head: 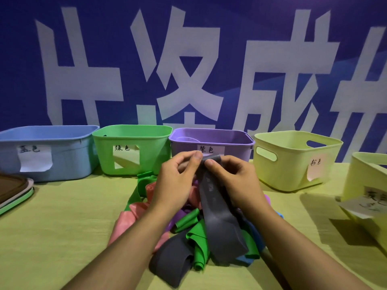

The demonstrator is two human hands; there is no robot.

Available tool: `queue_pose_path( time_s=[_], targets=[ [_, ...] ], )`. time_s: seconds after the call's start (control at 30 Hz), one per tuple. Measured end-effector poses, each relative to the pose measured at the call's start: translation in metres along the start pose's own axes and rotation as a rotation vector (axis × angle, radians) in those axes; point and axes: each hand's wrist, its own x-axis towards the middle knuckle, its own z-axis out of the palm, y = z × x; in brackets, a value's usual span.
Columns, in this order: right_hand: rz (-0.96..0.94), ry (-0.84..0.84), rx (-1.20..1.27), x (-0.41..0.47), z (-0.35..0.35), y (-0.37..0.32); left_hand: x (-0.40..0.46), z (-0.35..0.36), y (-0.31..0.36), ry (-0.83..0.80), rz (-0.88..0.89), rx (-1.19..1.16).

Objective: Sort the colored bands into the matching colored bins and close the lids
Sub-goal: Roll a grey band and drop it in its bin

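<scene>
Both hands hold up one grey band [222, 222] over the pile. My left hand [178, 181] and my right hand [234, 183] pinch its top edge in front of the purple bin [234, 141]. The band hangs down toward me. Under it lies a heap of bands [188, 225] in pink, green, purple, blue and grey. Along the back stand a blue bin [69, 155], a green bin [150, 151], the purple bin and a pale yellow bin [293, 164], each with a paper label. A second pale yellow bin [368, 185] sits at the right edge.
Stacked lids [14, 191] lie at the left edge of the yellow-green table [62, 227]. A blue banner with large white characters forms the wall behind the bins. All bins stand without lids.
</scene>
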Motion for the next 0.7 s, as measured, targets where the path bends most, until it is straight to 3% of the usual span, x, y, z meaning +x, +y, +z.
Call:
queue_pose_path(
  time_s=[0.17,0.3,0.53,0.7],
  targets=[
    [0.007,0.040,0.036,0.001,-0.001,-0.004,-0.001,-0.002,0.002,-0.135,0.130,0.056],
    [0.035,0.025,0.026,0.000,-0.001,-0.005,0.001,-0.002,0.002,-0.083,0.180,0.103],
    [0.093,-0.078,-0.002,-0.004,0.004,0.001,0.002,-0.005,0.007,0.066,0.053,0.002],
    [0.103,-0.084,0.005,-0.005,0.010,-0.003,0.002,-0.007,0.016,-0.083,0.057,-0.106]
  ],
)
